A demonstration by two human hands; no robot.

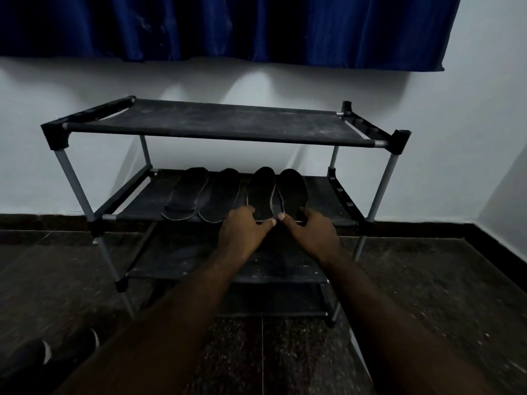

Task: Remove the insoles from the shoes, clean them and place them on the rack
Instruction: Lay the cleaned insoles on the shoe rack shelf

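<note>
A black fabric shoe rack (222,124) with grey poles stands against the white wall. Several black insoles lie side by side on its second shelf (137,206). My left hand (245,226) grips the heel end of one insole (261,192). My right hand (309,228) grips the heel end of the insole beside it (292,189). Both insoles rest flat on the shelf with toes toward the wall. Two more insoles (185,192) (221,195) lie to the left, untouched.
Dark shoes with white trim (45,354) sit on the dark stone floor at the lower left. A blue curtain (228,27) hangs above the rack. The rack's lower shelves (176,260) are partly hidden behind my forearms.
</note>
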